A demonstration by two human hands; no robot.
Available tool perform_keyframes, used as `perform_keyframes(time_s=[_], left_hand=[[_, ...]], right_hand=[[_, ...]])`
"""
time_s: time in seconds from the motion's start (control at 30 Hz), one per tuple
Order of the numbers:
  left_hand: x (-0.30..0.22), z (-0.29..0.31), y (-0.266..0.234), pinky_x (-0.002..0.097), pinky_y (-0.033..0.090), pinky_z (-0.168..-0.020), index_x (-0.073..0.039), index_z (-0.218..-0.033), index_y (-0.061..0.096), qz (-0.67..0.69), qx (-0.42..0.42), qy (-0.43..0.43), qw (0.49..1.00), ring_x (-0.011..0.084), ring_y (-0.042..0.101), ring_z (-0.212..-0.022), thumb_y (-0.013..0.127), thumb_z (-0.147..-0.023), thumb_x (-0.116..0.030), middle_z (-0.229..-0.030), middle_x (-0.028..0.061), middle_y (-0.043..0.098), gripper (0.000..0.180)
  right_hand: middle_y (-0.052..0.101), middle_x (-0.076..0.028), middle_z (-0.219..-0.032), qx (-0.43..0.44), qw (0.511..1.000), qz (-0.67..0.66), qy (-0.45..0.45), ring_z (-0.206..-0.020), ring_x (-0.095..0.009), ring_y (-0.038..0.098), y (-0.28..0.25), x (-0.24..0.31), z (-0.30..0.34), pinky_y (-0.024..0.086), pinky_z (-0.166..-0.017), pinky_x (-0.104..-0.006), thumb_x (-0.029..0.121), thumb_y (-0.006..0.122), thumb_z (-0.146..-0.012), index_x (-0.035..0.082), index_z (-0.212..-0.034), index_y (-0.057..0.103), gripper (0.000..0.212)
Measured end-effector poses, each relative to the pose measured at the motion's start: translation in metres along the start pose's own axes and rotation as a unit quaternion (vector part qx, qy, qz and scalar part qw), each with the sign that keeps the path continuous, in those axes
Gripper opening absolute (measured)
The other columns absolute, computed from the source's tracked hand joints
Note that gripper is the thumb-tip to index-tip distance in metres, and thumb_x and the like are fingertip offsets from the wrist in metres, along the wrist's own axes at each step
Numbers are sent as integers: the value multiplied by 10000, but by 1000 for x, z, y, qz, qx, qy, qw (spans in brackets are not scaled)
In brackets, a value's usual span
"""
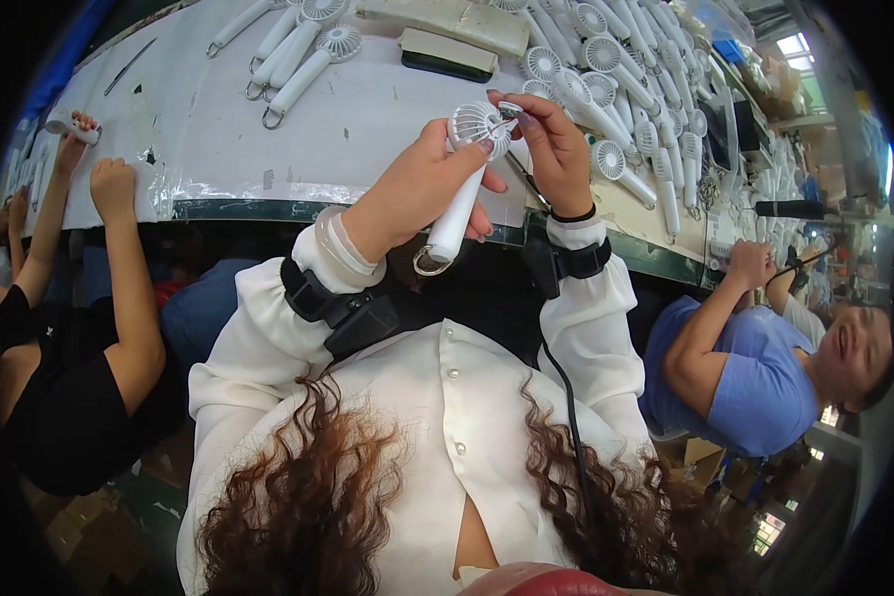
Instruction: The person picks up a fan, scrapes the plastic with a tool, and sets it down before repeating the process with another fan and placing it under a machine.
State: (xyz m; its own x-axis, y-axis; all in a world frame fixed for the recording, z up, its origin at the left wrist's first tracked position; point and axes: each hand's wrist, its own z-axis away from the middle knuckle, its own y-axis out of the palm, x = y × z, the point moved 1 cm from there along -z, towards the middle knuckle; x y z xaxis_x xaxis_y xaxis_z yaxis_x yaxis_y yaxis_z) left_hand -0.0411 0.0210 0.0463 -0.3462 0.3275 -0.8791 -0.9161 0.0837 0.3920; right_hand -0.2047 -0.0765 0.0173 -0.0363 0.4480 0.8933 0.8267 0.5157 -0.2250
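My left hand (422, 184) is wrapped round a white handheld fan (454, 221), just above the table's near edge. The fan's round, slotted head points up and away from me, and a metal ring hangs at the handle's lower end. Close by the head, my right hand (556, 149) pinches a small round part (510, 109), pale with a dark area. Thin strands like wires seem to run between this part and the fan head. Fingers partly cover the part, so its exact kind is unclear.
Many white fans (606, 89) lie heaped at the right. Several more fans (303, 74) rest at the far left, near a cream-and-dark block (449, 55). A thin pointed tool (129, 67) lies farther left. Co-workers sit on both sides, one in a blue shirt (740, 363).
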Motion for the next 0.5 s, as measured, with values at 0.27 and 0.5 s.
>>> perform_keyframes(time_s=[0.27,0.5], left_hand=[[-3,5,5,279,531,-475,10,-1245,295,-31,6,29,999,175,614,-525,446,-987,-256,-954,166,634,401],[-2,3,2,276,528,-468,-1,-1225,312,-2,13,15,1000,174,613,-519,442,-987,-251,-951,174,632,369]], right_hand=[[609,-141,-1213,-8,997,-78,-7,-1024,-133,579,1,-6,2,455,-840,-250,94,433,-994,-6,-1158,535,217],[610,-141,-1211,-28,996,-86,-17,-1034,-146,582,7,0,2,453,-846,-255,96,433,-995,-5,-1159,533,217]])
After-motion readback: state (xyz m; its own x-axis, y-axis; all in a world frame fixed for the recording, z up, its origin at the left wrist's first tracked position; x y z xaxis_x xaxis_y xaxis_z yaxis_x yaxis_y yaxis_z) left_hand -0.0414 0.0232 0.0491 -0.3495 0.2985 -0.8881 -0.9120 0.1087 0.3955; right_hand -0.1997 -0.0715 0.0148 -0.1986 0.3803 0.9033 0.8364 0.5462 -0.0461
